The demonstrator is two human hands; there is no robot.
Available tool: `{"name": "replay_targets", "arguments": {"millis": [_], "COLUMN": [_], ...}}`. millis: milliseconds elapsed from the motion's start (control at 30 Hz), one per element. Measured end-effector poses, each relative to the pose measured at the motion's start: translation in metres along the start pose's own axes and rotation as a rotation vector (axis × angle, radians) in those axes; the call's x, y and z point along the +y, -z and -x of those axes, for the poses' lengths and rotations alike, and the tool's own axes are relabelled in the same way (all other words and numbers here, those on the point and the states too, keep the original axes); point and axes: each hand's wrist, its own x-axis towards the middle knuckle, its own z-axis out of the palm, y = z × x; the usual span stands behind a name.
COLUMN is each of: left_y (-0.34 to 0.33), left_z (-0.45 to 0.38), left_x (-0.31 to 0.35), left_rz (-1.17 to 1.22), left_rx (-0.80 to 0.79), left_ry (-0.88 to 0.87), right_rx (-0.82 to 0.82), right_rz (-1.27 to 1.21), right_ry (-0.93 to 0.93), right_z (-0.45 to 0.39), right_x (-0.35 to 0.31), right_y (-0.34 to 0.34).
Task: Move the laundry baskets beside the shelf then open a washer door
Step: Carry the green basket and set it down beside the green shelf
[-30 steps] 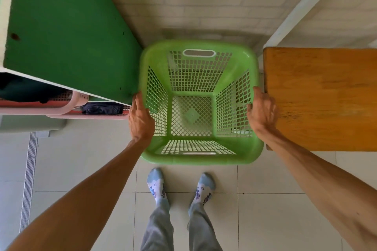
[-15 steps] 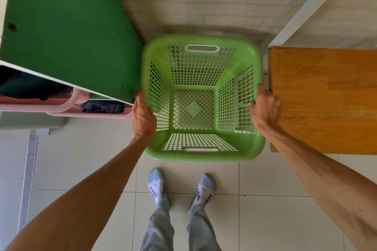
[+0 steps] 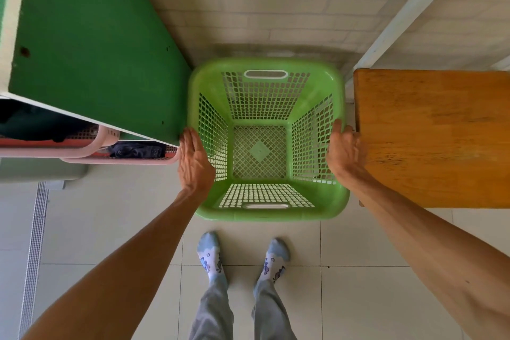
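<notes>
Green painted shelf side panel at far left, with pink baskets poking out of the shelf front below it and dark cloth inside them. Just right of that panel, touching it or very nearly so, the green laundry basket: empty, upright, mouth up, wedged into the gap between shelf and wooden table, far wall close to the brick wall ahead. Roughly square from above, so no real long axis; white handle slots on the near and far walls, both unused.

Left hand laid over the left rim near the shelf's front corner, fingers fairly straight down the outside, thumb seemingly inside, clasping the rim. Right hand opposite on the right rim, fingers hooked over the edge, thumb inside, likewise gripping, knuckles just beside the table edge. Both hands equally near, basket straight ahead between them, socked feet behind its near wall.

Cannot tell whether the base rests on the tiles or hangs just above them. Probably the last of the placing: set down, let go. Little room for the left fingers against the shelf, so best drawn up and back rather than sideways.
</notes>
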Motion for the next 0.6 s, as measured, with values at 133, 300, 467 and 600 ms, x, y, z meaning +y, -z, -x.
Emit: {"name": "replay_targets", "arguments": {"millis": [133, 300, 467, 600], "left_y": [-0.001, 0.021, 0.089, 0.164], "left_z": [0.000, 0.000, 0.031, 0.078], "left_x": [0.012, 0.009, 0.024, 0.056], "left_rz": [-0.042, -0.136, -0.232, -0.231], "left_rx": [-0.066, -0.205, -0.327, -0.330], "left_ry": [-0.053, -0.124, -0.235, -0.293], "right_rx": [-0.023, -0.065, -0.246, -0.350], "right_rz": [0.044, -0.020, -0.056, -0.089], "right_ry": [0.008, 0.068, 0.165, 0.201], "right_z": [0.002, 0.012, 0.054, 0.108], "right_x": [-0.001, 0.009, 0.018, 0.022], "right_y": [-0.002, 0.015, 0.077, 0.145]}}
